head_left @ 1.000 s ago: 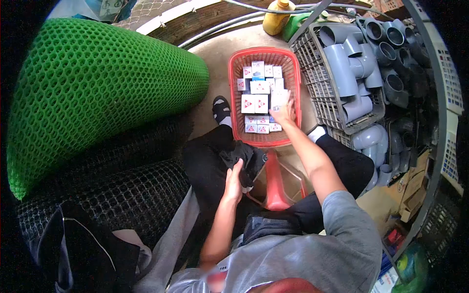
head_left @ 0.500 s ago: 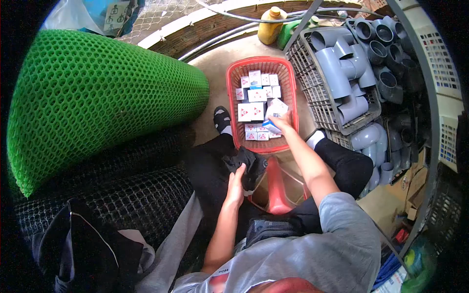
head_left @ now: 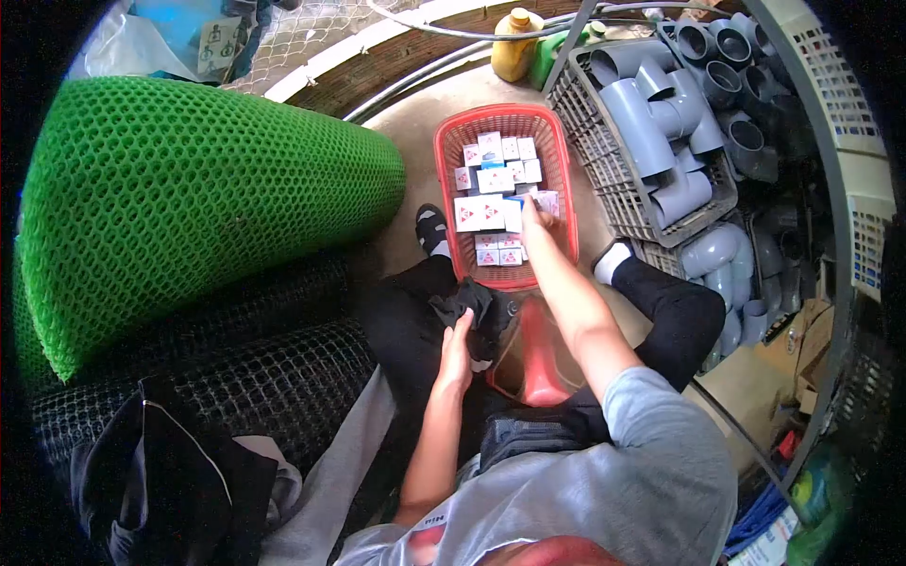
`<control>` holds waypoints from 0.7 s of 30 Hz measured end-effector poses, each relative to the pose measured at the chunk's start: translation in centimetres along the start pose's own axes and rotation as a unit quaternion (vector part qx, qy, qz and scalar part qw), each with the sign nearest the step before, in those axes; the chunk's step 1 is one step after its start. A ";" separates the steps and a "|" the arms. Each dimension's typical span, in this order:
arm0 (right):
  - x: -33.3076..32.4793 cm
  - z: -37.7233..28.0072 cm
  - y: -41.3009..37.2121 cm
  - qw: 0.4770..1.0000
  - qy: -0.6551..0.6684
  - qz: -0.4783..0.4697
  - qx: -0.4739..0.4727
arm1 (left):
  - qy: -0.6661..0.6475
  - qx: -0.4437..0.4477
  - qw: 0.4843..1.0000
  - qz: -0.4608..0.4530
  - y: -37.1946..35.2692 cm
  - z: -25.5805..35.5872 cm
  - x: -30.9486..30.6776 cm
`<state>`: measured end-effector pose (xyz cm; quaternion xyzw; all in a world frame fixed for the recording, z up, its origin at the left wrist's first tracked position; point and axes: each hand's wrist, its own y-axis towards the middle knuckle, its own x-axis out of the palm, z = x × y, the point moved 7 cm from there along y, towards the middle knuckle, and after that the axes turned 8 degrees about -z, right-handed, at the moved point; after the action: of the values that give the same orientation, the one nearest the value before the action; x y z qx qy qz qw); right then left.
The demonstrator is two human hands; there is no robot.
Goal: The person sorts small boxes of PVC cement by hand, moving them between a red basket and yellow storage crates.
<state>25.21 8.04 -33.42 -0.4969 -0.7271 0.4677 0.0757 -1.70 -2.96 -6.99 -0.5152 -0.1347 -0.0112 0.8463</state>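
Observation:
A red plastic basket stands on the floor between my feet, with several small white cardboard boxes in rows inside. My right hand reaches into its right half, fingers closed on a white-and-blue box beside two larger white boxes. Part of that box is hidden by the fingers. Over my left thigh, my left hand grips a crumpled black cloth; its fingertips are partly covered by the folds.
A green mesh roll lies at left above black mesh rolls. Grey pipe fittings fill crates at right. A yellow jug stands behind the basket. A red stool is under me.
My right hand has lowered the white-and-blue box into the basket, beside the larger boxes, from a tilted position above. My left hand stays on the black cloth.

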 end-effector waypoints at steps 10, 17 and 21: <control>2.8 1.7 5.4 0.961 0.084 -0.191 0.180 | 0.005 0.023 0.999 -0.045 0.7 -0.1 0.0; 6.3 4.5 9.3 0.900 0.172 -0.354 0.188 | 0.006 -0.018 1.000 -0.007 0.1 -0.2 0.1; 10.0 11.2 19.0 0.959 0.270 -0.082 0.035 | 0.060 -0.016 0.998 -0.027 1.2 -1.4 -0.5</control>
<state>26.17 10.50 -57.49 -0.5404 -0.7009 0.3333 0.3249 -1.67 -3.66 -8.72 -0.5233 -0.0971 -0.0672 0.8440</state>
